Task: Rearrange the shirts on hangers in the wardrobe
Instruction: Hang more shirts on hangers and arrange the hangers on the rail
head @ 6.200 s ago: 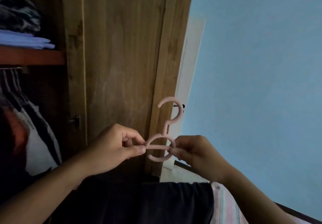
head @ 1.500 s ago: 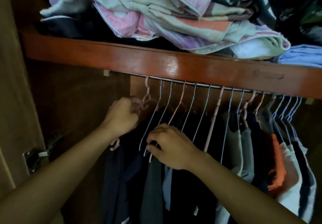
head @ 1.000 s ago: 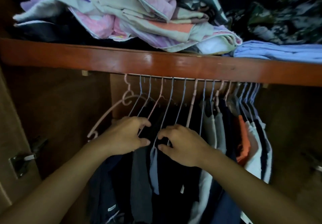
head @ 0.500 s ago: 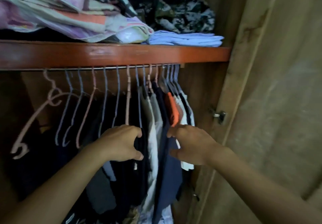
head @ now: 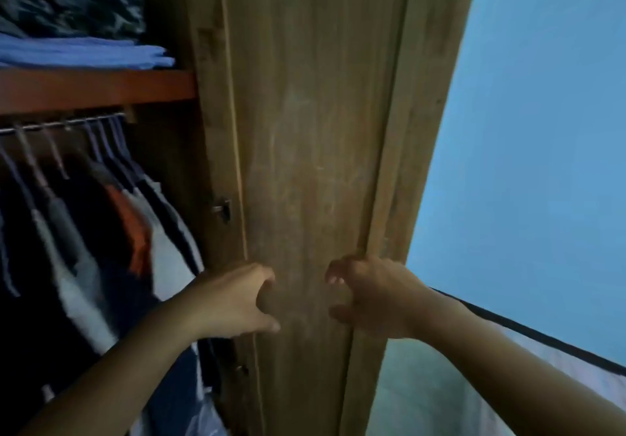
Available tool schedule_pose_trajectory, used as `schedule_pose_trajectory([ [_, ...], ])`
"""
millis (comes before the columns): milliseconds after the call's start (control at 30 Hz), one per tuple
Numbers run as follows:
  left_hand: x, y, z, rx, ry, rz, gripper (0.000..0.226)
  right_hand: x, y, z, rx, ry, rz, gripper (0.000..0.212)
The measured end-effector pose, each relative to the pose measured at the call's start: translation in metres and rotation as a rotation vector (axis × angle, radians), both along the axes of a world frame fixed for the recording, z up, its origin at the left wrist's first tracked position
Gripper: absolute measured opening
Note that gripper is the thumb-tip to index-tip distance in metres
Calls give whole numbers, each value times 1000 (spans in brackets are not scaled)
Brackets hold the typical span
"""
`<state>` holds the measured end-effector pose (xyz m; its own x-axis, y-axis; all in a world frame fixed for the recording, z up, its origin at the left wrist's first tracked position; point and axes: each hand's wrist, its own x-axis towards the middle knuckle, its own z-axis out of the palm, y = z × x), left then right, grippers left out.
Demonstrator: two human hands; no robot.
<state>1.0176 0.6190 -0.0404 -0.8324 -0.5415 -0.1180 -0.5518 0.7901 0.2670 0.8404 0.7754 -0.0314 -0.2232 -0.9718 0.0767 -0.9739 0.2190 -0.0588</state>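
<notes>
Two bare hands are held up in front of an open wooden wardrobe door (head: 315, 151), the left hand (head: 233, 300) and right hand (head: 369, 296) both loosely curled with nothing grasped. Left of the door, blurred shirts (head: 111, 232) are seen hanging on hangers (head: 101, 144) from a metal rail (head: 61, 124). Above the rail, folded blue cloth (head: 84, 54) is stacked on a reddish shelf (head: 95, 88).
</notes>
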Motion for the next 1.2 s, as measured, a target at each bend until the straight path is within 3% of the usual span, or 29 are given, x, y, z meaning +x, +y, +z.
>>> schedule_pose_trajectory([
  [133, -61, 37, -9, 61, -14, -124, 75, -39, 65, -5, 43, -7, -113, 35],
  [367, -143, 100, -9, 5, -30, -395, 49, -69, 140, -3, 27, 31, -289, 47],
  [533, -186, 134, -13, -138, -12, -556, 67, -76, 184, 2, 14, 32, -468, 48],
  [1200, -270, 279, -40, -109, 144, -1280, 53, -2, 319, -34, -53, -43, -1242, 48],
])
